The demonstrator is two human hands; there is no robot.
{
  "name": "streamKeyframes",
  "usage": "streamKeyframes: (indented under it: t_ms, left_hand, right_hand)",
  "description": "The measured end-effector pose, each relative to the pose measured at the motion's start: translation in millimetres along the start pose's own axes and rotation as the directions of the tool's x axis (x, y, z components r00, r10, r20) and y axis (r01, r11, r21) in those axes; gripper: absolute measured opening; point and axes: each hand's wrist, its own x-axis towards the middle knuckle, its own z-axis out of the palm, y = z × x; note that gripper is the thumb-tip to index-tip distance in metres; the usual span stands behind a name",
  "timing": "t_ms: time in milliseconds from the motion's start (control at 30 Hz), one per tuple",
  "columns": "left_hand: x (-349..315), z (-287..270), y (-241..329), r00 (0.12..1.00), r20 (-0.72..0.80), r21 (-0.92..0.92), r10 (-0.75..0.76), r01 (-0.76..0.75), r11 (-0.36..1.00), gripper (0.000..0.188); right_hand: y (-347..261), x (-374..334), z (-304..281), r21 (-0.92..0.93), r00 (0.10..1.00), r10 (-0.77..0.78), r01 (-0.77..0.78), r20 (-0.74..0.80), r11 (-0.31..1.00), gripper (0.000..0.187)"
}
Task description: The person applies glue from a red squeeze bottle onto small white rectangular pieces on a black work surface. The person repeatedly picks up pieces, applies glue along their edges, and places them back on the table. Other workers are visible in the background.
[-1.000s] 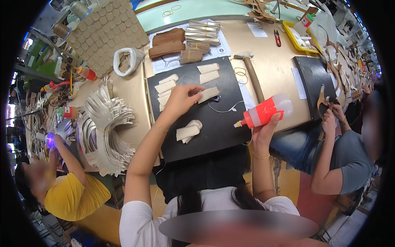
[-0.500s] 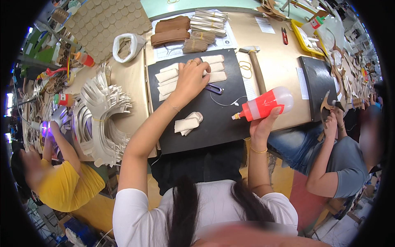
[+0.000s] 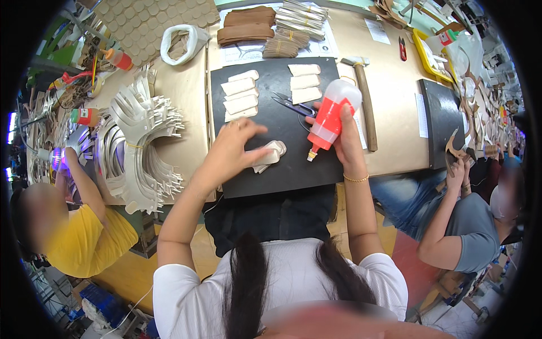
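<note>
My right hand (image 3: pixel 350 146) is wrapped round a squeeze bottle (image 3: pixel 334 113) with a clear body and red band, its nozzle pointing down over the black board (image 3: pixel 307 174). My left hand (image 3: pixel 232 148) is open above the board's left side, fingers apart and nothing in them. Its thumb reaches the small stack of cream pieces (image 3: pixel 270 160); whether it touches, I cannot tell. Farther up the board lie two columns of cream strips, a left column (image 3: pixel 240 96) and a right column (image 3: pixel 305 82). Dark-handled thread snips (image 3: pixel 293 105) rest between the right column and the bottle.
A hammer (image 3: pixel 366 107) lies right of the board. Behind it are brown strips (image 3: pixel 246 34), bundled pale strips (image 3: pixel 302 18) and a white bag (image 3: pixel 183 45). Curved cream pieces (image 3: pixel 135 144) pile up at left. Co-workers sit on both sides, in yellow (image 3: pixel 96 243) and grey (image 3: pixel 451 231).
My left hand has left the far strips and come back toward the small stack, opening. My right hand has raised the bottle inward and tipped its nozzle downward.
</note>
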Motion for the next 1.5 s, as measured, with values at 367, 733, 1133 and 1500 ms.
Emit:
streamKeyframes:
  t_ms: [367, 733, 1133, 1500]
  left_hand:
    - [-50, 27, 7, 0.990, -0.126, 0.017, -0.069, 0.072, 0.997, 0.039]
    - [-50, 49, 11, 0.951, -0.301, 0.196, 0.064, -0.004, 0.981, 0.050]
    - [-69, 49, 26, 0.950, -0.268, 0.281, 0.157, -0.079, 0.956, 0.043]
    - [-77, 60, 34, 0.963, -0.166, 0.350, 0.214, -0.146, 0.925, 0.033]
  right_hand:
    - [-13, 0, -4, 0.018, 0.986, 0.159, -0.160, 0.056, 0.987, 0.067]
    - [-12, -20, -52, 0.415, 0.865, -0.095, 0.330, -0.493, 0.848, 0.084]
    - [16, -20, 5, 0.004, 0.873, -0.437, 0.448, -0.215, 0.894, 0.073]
    - [8, 6, 62, -0.317, 0.851, -0.510, 0.521, 0.123, 0.793, 0.057]
